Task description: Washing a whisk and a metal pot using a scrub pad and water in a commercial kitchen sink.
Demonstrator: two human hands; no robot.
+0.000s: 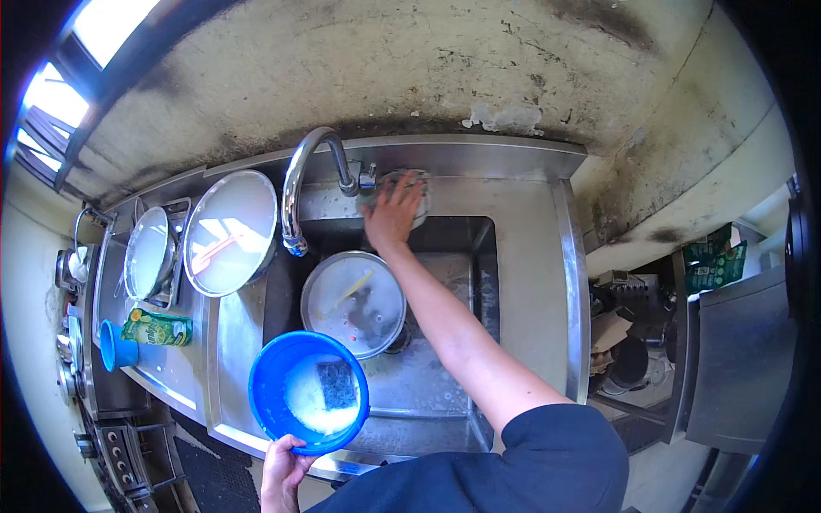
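Note:
My left hand [286,463] grips the rim of a blue plastic bucket [269,391] at the sink's front left. White suds lie in it, with a dark scouring pad [336,383] on them. Reaching over the sink, my right hand [394,215] lies with spread fingers on a greyish cloth or pad [421,217], on the back ledge right of the tap. It partly covers that thing, so its exact kind is unclear. Below, a round metal pan [354,306] of cloudy water stands in the steel sink [442,378], with a yellowish strip in it.
A curved chrome tap [296,186] arches over the sink's left side. Further left are a large basin [229,234] of cloudy water, a smaller bowl [147,253], a green detergent pouch [157,327] and a blue tub [117,346]. A stained wall [410,70] rises behind.

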